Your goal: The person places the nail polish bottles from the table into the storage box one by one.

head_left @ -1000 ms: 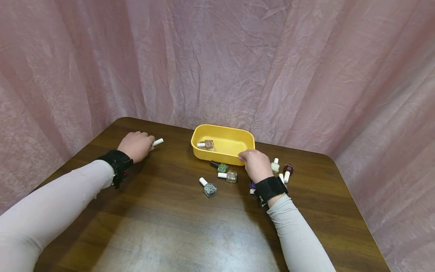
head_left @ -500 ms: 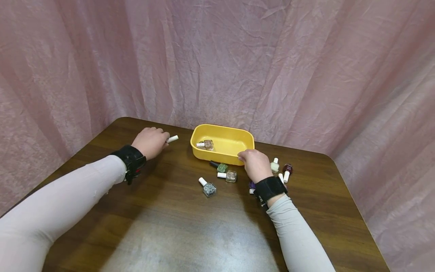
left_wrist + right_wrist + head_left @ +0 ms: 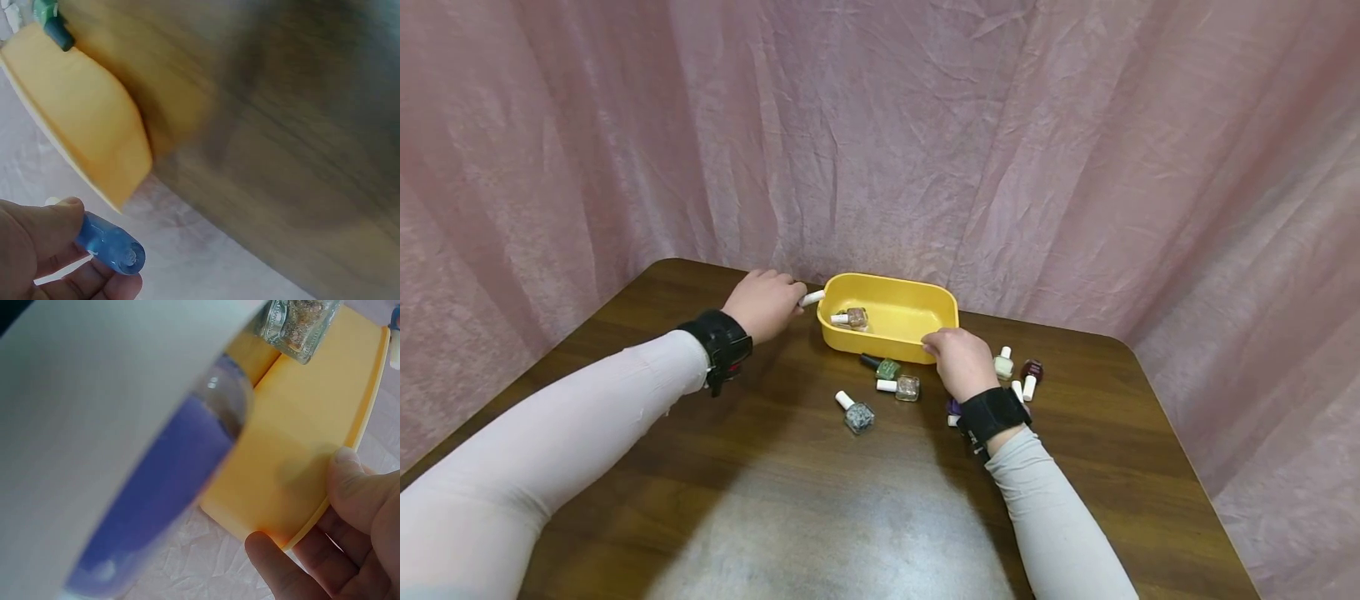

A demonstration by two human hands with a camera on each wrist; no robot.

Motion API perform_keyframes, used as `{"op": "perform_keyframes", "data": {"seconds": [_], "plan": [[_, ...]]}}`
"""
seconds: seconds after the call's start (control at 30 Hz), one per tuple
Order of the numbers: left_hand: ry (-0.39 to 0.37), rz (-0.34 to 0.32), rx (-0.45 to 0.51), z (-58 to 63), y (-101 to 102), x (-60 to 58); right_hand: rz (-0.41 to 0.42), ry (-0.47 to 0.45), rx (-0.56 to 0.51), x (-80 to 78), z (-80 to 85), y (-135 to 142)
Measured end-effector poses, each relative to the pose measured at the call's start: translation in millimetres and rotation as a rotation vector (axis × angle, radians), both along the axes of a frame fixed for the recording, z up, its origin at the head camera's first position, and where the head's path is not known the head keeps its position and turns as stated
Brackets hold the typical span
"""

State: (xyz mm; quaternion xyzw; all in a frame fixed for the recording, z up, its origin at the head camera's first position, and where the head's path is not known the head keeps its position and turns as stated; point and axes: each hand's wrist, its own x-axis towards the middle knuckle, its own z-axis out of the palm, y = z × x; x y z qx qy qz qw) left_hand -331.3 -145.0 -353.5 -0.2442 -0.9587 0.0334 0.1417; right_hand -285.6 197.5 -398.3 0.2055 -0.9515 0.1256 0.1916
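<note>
My left hand (image 3: pixel 766 304) pinches a small blue nail polish bottle (image 3: pixel 112 244), its white cap (image 3: pixel 812 297) pointing at the left end of the yellow bin (image 3: pixel 880 343). In the left wrist view the thumb and fingers hold it beside the bin's end. My right hand (image 3: pixel 962 362) grips the bin's rim at the front right corner, thumb inside view along the wall and fingers around the edge. A glittery pinkish nail polish bottle (image 3: pixel 857 316) lies at the left inside the bin, with another bottle partly hidden by it.
In front of the bin lie a green (image 3: pixel 888 369), a gold glitter (image 3: pixel 908 388) and a grey speckled nail polish (image 3: pixel 859 417). Right of my right hand are a pale (image 3: pixel 1003 367) and a dark red one (image 3: pixel 1032 369). A purple bottle (image 3: pixel 953 407) sits by the right wrist. A pink curtain (image 3: pixel 880 150) hangs behind.
My left hand has carried the blue nail polish bottle rightward, up to the bin's left end. The right hand keeps its grip on the bin's rim.
</note>
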Motion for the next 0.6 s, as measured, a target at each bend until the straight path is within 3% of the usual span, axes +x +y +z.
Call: {"op": "perform_keyframes", "data": {"seconds": [0.3, 0.6], "plan": [[0.01, -0.018, -0.014, 12.6, 32, -0.7, -0.006, -0.002, 0.008, 0.6, 1.4, -1], [0.005, -0.05, -0.011, 16.8, 61, -4.1, 0.0, 0.001, 0.006, 1.5, 0.3, -3]]}}
